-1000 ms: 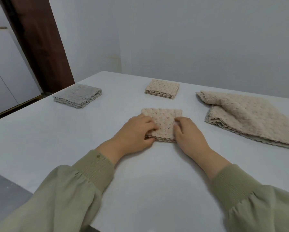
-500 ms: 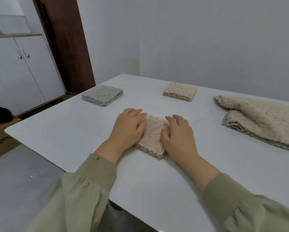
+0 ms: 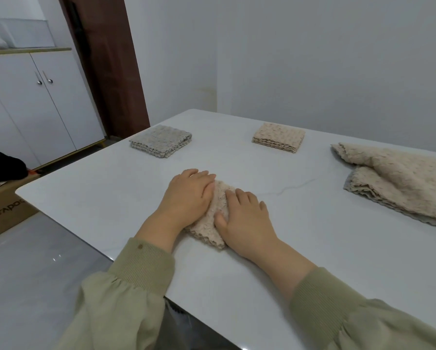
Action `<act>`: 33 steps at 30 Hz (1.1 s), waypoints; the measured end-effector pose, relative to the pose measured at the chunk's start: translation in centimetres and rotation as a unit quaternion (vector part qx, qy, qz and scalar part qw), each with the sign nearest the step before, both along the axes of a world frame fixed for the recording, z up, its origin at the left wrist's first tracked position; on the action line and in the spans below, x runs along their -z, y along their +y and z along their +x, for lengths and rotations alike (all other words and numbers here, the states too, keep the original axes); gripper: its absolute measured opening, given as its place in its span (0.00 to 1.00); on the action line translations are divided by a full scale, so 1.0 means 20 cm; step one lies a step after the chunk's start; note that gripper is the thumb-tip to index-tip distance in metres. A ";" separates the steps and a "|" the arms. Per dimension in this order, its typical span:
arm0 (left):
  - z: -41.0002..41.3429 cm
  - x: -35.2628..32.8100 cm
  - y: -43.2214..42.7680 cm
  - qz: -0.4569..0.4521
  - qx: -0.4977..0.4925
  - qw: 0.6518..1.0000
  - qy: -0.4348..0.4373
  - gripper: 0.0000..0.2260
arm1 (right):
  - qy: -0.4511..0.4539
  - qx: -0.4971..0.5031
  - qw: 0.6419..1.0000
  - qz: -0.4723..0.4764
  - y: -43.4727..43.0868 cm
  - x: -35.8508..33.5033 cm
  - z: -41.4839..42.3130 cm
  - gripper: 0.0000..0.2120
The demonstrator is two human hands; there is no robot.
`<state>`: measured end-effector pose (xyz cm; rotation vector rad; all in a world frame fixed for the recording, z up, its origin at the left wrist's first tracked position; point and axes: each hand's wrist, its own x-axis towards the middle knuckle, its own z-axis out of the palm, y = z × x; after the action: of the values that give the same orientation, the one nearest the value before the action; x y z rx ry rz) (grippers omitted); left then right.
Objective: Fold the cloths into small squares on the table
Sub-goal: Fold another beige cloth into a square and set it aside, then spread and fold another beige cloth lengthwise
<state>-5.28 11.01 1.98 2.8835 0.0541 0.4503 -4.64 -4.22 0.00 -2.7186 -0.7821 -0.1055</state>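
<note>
A small folded beige cloth (image 3: 211, 223) lies on the white table (image 3: 312, 248) in front of me. My left hand (image 3: 187, 195) lies flat on its left part, fingers straight. My right hand (image 3: 244, 218) presses flat on its right part, thumb on the cloth. Most of the cloth is hidden under both hands. A folded grey square (image 3: 161, 140) sits at the far left of the table and a folded beige square (image 3: 278, 137) at the far middle. A pile of unfolded beige cloths (image 3: 398, 180) lies at the right.
The table's near left edge and corner (image 3: 20, 192) are close to my left arm. Beyond it stand a cardboard box (image 3: 2, 210) with a black item, white cabinets (image 3: 35, 107) and a brown door frame (image 3: 105, 59). A wall backs the table.
The view has swung left, showing more floor and cabinets. Both hands have slid further over the folded cloth and now cover most of it; the cloth sits turned at an angle.
</note>
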 end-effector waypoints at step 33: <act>0.40 0.05 -1.05 -0.004 0.040 0.987 0.155 0.23 | -0.094 0.247 0.964 0.028 -0.98 -0.07 0.48 0.25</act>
<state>2.64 -10.03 1.04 2.9071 -0.0093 -0.0155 4.90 -23.84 1.37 -2.8129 -0.1225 -0.4915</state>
